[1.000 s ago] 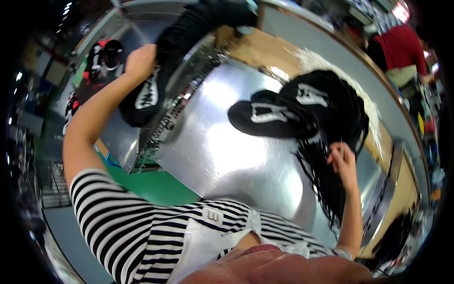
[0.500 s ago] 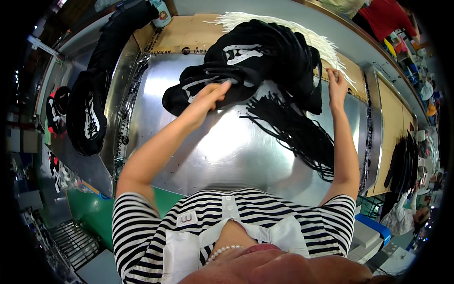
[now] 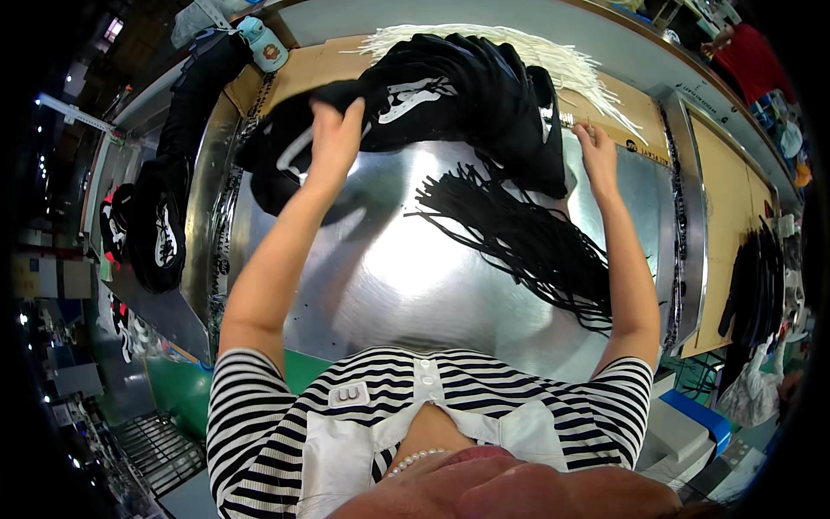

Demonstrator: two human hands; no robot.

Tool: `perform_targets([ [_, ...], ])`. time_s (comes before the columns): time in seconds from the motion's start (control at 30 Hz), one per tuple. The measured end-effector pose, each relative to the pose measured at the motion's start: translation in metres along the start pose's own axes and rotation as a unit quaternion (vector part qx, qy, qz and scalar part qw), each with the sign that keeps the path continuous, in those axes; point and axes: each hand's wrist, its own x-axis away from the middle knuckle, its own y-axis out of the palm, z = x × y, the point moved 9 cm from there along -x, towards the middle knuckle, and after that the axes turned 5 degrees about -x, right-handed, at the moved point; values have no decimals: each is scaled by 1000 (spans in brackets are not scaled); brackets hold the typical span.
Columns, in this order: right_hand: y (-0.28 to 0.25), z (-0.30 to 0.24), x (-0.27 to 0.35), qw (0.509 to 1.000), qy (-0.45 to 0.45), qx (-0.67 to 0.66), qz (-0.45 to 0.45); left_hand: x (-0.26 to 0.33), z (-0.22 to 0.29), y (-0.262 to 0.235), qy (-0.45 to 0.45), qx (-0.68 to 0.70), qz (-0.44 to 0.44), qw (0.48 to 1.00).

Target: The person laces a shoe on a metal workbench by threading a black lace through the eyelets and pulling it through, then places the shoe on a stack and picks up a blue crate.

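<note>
The left hand (image 3: 335, 130), in the upper left of the frame, pinches the black garment with white print (image 3: 450, 82), fingers closed on the fabric's near edge; the heap spreads to the right of and above that grip, on the metal table (image 3: 389, 277). The right hand (image 3: 596, 147), upper right, rests at the garment's right edge; whether it grips is unclear. 1 bundle of black cords (image 3: 527, 238) lies below.

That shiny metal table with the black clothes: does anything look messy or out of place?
Nothing looks damaged or spilled. The bundle of black cords fans loosely across the shiny metal table, and white cords splay behind the heap of black garments.
</note>
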Motion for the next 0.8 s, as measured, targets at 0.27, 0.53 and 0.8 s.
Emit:
perform_targets([
  [0.27,63,-21,-36,995,45,-48,-79,-8,52,183,-18,184,-185,965],
  [0.53,71,-192,-19,969,-246,-7,-10,-19,56,104,149,103,0,983],
  [0.8,186,-247,-118,936,-329,93,-85,-139,-27,80,167,66,-40,983],
])
